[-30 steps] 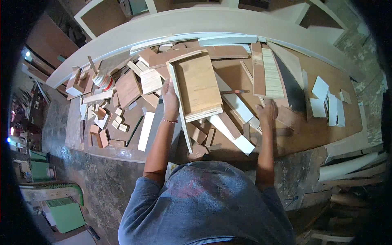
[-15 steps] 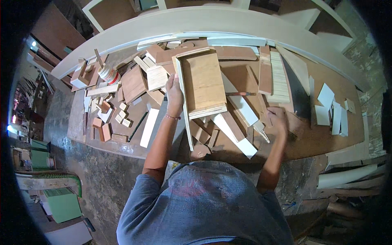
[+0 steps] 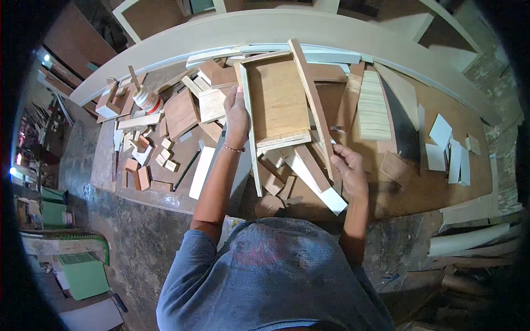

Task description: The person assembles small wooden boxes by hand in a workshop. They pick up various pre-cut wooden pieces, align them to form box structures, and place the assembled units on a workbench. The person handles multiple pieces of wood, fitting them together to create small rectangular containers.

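Observation:
A shallow wooden box (image 3: 276, 99) with a plywood bottom is held above the cluttered worktable. My left hand (image 3: 237, 118) grips its left wall, a long strip with a white outer face that runs past the near end. On the right, my right hand (image 3: 351, 170) holds the near part of a long brown wood strip (image 3: 312, 96). That strip stands slightly slanted along the box's right side, its far end reaching beyond the box. Whether it touches the box all along cannot be made out. Pale plywood edges show on the box's near wall.
Wood offcuts and small blocks (image 3: 165, 157) cover the left of the worktable (image 3: 441, 196). A white pot (image 3: 147, 101) with a stick stands there. White pieces (image 3: 441, 131) lie at the right. A long pale panel (image 3: 265, 33) borders the far side.
My right hand has picked up the long brown strip and brought it left against the box's right side. The box has shifted slightly, still in my left hand.

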`<state>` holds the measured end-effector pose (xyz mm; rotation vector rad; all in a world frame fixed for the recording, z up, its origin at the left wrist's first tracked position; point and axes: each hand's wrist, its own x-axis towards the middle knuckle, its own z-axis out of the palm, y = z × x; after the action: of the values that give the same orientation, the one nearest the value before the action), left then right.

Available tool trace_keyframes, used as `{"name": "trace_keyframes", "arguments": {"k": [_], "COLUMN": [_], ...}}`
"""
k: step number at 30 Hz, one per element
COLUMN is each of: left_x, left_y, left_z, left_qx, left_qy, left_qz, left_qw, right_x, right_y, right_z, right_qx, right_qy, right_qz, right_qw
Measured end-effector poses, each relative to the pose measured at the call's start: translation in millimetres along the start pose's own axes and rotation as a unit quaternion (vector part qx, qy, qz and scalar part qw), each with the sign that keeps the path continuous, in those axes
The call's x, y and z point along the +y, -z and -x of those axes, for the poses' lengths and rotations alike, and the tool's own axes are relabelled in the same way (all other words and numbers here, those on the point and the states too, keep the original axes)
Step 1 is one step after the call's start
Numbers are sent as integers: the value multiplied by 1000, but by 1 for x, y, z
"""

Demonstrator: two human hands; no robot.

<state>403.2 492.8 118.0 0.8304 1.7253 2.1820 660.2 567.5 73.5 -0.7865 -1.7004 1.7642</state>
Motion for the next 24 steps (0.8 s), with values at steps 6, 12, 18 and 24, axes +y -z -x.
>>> {"name": "trace_keyframes", "arguments": {"k": [6, 12, 18, 24], "left_x": [8, 30, 58, 61], "left_y": [3, 2, -3, 6], "left_z": [-5, -8, -6, -8], "left_qx": [7, 5, 13, -35], "left_qy": [-37, -91, -122, -77], "left_qz": [-15, -33, -30, 2], "left_qw": [999, 995, 992, 996], "right_x": [-4, -9, -12, -21], "right_y": [-22, -30, -35, -38], "right_z": [-4, -7, -8, -6], "right_qx": [-4, 3, 17, 26], "right_qy": [101, 58, 99, 121], "right_qz": [86, 96, 99, 127], "right_qw": [991, 994, 990, 984]}}
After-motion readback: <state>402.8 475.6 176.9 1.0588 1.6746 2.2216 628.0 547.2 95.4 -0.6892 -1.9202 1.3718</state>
